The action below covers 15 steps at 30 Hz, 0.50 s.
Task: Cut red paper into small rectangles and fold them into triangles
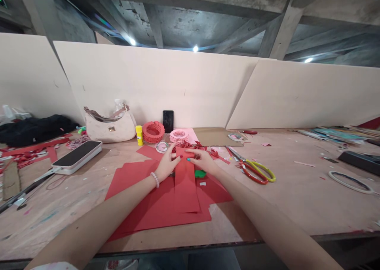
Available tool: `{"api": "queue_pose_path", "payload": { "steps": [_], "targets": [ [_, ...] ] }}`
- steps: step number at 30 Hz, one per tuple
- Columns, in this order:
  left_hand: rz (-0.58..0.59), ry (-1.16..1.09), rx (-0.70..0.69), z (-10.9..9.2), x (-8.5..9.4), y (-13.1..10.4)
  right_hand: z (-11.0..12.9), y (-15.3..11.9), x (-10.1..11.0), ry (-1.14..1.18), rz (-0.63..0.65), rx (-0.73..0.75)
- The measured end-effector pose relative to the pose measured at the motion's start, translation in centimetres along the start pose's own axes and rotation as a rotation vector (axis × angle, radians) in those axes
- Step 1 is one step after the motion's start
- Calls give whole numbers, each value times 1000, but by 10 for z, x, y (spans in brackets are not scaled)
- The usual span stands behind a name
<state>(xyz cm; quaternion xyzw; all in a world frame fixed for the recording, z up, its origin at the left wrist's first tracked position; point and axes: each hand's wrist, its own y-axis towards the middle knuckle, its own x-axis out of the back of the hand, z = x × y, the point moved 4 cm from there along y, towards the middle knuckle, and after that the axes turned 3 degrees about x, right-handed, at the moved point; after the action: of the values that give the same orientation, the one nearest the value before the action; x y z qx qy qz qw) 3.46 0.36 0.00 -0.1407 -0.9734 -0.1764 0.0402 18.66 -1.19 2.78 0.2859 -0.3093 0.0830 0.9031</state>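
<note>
A long strip of red paper (pixel 186 191) is between my two hands, its near end reaching down over the larger red sheets (pixel 145 206). My left hand (pixel 166 164), a beaded bracelet at its wrist, grips the strip's left edge near the far end. From the other side my right hand (pixel 203 160) pinches the same strip, thumb on its face. Under the strip a green toothed tool (pixel 200 174) shows in part; the rest of it is hidden. Just beyond my fingers lie red paper scraps (pixel 196 145), partly covered by my hands.
Red- and yellow-handled scissors (pixel 257 171) lie right of the paper. Behind stand a glue stick (pixel 139 135), red paper rings (pixel 153 131), pink rings (pixel 179 135) and a phone (pixel 168 121). A handbag (pixel 110 125) and white power bank (pixel 77 157) are leftward; a tape roll (pixel 350 182) lies rightward.
</note>
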Motion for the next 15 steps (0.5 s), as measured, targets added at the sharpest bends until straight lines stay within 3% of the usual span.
{"api": "queue_pose_path", "payload": {
  "steps": [15],
  "targets": [
    [-154, 366, -232, -18, 6, -3, 8, 2, 3, -98, -93, 160]
  ]
}}
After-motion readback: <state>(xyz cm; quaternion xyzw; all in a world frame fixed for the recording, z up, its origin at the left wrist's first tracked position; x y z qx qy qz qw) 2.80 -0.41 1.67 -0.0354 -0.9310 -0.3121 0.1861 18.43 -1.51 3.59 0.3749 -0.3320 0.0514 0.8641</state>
